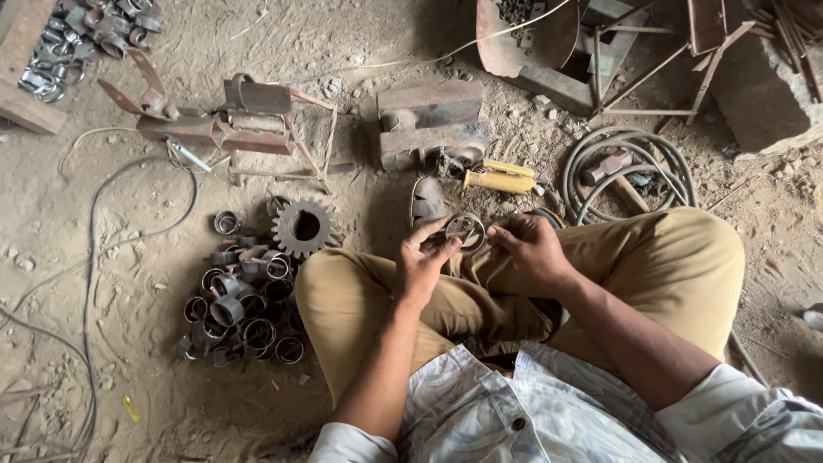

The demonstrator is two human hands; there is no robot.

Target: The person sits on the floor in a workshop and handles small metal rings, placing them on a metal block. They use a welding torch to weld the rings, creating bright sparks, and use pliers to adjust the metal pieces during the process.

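Two hands: my left hand (422,257) and right hand (530,247) pinch one thin metal ring (465,229).
Left of them: toothed rusty gear (302,226), heaped short steel rings (243,309).

There is one view, from a camera on the person's head, looking steeply down past the chest and shirt onto folded legs and the dirt floor (129,343) in front. It sits close: both forearms run up from the lower edge, and the left hand (424,257) and right hand (531,249) meet near the centre of the frame. The view faces forward away from the body, so the floor's far reach lies along the top edge, and the sides stretch out somewhat wide. No second view shares the scene.
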